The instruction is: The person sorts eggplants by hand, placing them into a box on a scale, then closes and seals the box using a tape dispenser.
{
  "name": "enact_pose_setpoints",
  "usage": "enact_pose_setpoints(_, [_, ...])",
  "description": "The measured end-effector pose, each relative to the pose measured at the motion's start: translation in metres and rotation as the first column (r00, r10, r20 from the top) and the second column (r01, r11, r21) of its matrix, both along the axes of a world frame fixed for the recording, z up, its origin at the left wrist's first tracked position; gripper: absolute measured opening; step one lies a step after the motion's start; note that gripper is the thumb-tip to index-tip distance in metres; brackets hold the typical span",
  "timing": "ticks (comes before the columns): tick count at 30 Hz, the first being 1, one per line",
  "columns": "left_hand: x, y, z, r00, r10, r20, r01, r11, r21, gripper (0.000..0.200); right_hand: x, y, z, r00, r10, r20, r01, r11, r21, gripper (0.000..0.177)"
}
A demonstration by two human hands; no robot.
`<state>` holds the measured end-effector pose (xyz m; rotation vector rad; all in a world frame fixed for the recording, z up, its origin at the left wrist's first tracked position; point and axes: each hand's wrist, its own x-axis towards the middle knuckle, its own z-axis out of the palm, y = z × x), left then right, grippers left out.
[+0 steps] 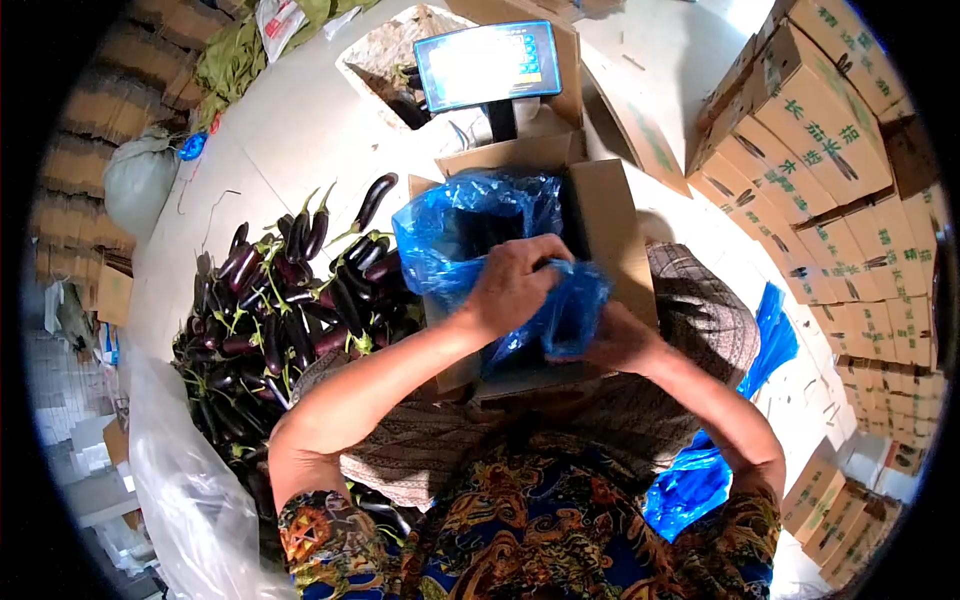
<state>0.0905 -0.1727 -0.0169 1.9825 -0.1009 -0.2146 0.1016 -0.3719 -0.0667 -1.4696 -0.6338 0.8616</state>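
Blue plastic fills the middle of my feed: a blue liner bag (465, 235) sits in the mouth of an open cardboard box (605, 215), and both hands are on it. The left hand (515, 285) is curled over the bag's near edge, knuckles up, fingers clamped on a bunched fold. The right hand (622, 342) is just beside it, to its right and a little nearer the body, pressed into the same bunch. Its fingers are buried under the plastic, so I cannot tell whether it grips or only presses. Beyond the grip, the far side of the bag stands up crumpled against the box walls, and a brown flap rises just right of the left hand's knuckles. Left of the grip, a heap of eggplants (290, 300), dark purple with green stems, lies right up against the side of the box. Further out past the box, straight ahead of the grip, I see a weighing scale (488, 62) with a lit display on a post. Well off to the right of the grip are stacked cartons (830, 150) with green print. Under the right forearm, near the body, more blue plastic (700, 480) lies loose. Down to the left, a clear plastic sheet (190, 500) is beside the left elbow.
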Motion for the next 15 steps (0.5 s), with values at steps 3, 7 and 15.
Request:
enact_pose_setpoints(3, [0.004, -0.019, -0.012, 0.981, -0.090, 0.172, 0.091, 0.996, 0.002, 0.014, 0.005, 0.033, -0.031, 0.972, -0.229, 0.059, 0.218, 0.965, 0.148, 0.033])
enact_pose_setpoints(7, [0.005, -0.001, -0.005, 0.943, -0.111, 0.313, 0.054, 0.981, 0.186, 0.026, 0.023, 0.032, -0.035, 0.990, -0.122, -0.069, 0.127, 0.988, 0.089, 0.032])
enact_pose_setpoints(15, [0.029, 0.065, 0.023, 0.928, -0.338, 0.155, -0.003, 0.410, 0.912, 0.101, 0.010, 0.024, -0.059, 0.885, -0.283, -0.370, 0.311, 0.950, 0.017, 0.018])
